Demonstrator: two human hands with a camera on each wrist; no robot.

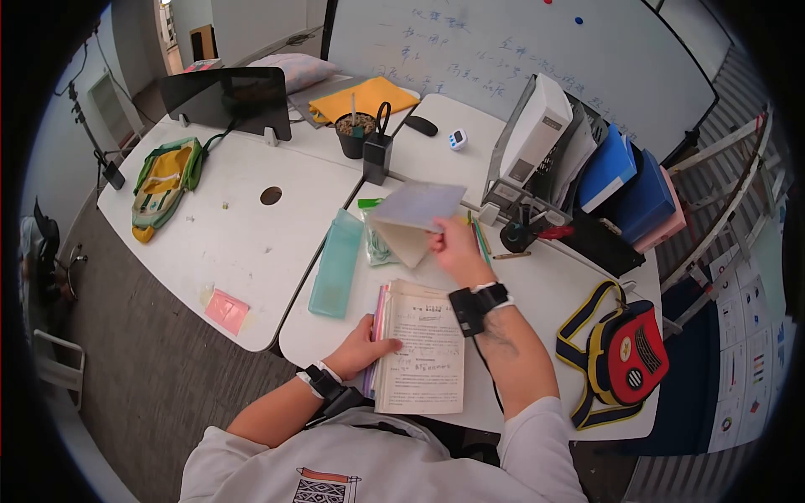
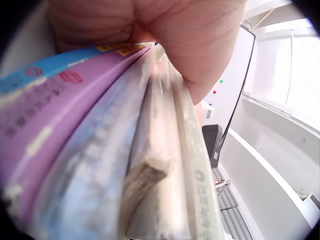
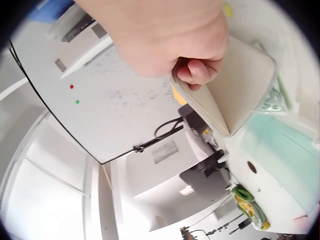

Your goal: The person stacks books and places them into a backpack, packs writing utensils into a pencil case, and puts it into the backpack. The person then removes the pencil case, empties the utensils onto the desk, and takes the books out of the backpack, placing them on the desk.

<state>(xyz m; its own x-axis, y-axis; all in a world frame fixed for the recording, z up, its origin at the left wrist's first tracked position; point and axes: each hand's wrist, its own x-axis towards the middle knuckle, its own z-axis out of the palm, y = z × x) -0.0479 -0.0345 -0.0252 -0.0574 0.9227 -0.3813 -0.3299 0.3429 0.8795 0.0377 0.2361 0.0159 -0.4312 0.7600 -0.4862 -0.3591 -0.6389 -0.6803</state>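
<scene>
My left hand (image 1: 356,350) grips a stack of worn books (image 1: 428,352) by its left side, thumb over the top one. The uppermost book has a printed page with handwriting facing up. In the left wrist view, blue, purple (image 2: 75,100) and paler spines fan out below the hand. Further forward, my right hand (image 1: 463,251) holds a thin book (image 1: 417,204) with a pale lavender cover, raised and tilted over the table. The right wrist view shows curled fingers at its edge and its cream pages (image 3: 245,82) spread apart.
A teal case (image 1: 335,267) and a clear packet (image 1: 376,239) lie left of the books. Several pencils (image 1: 480,239) lie to the right, near a red backpack-shaped bag (image 1: 633,352). Behind stand a black pen holder (image 1: 377,159), a potted plant (image 1: 352,138) and a file rack (image 1: 537,134).
</scene>
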